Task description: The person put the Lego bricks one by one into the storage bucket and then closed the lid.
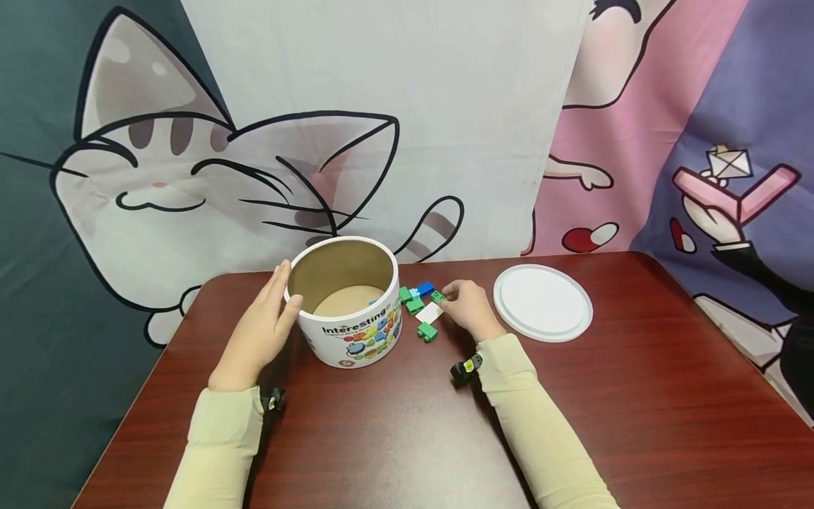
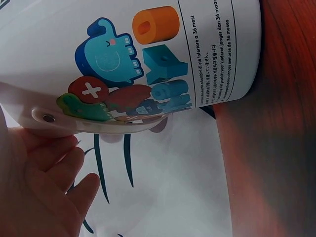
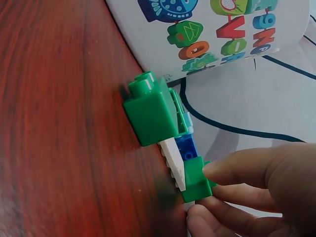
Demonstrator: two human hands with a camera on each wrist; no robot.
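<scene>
A white round bucket (image 1: 356, 341) with a printed label stands on the table, its top open. Against its left wall my left hand (image 1: 254, 339) rests with straight fingers; the left wrist view shows this hand (image 2: 47, 182) beside the rim. To the bucket's right, my right hand (image 1: 472, 309) pinches a green toy block (image 3: 196, 180) between thumb and fingers. Around it lie a white block (image 1: 429, 313), a blue block (image 1: 425, 288), a light blue block (image 1: 415, 293) and several green blocks (image 1: 427, 331). Inside the bucket a small blue bit (image 1: 372, 302) shows; the rest is hidden by the wall.
A white round lid (image 1: 543, 302) lies flat on the brown table (image 1: 381, 438), right of the right hand. Behind the table's far edge hangs a cloth backdrop (image 1: 394, 63) with cartoon drawings.
</scene>
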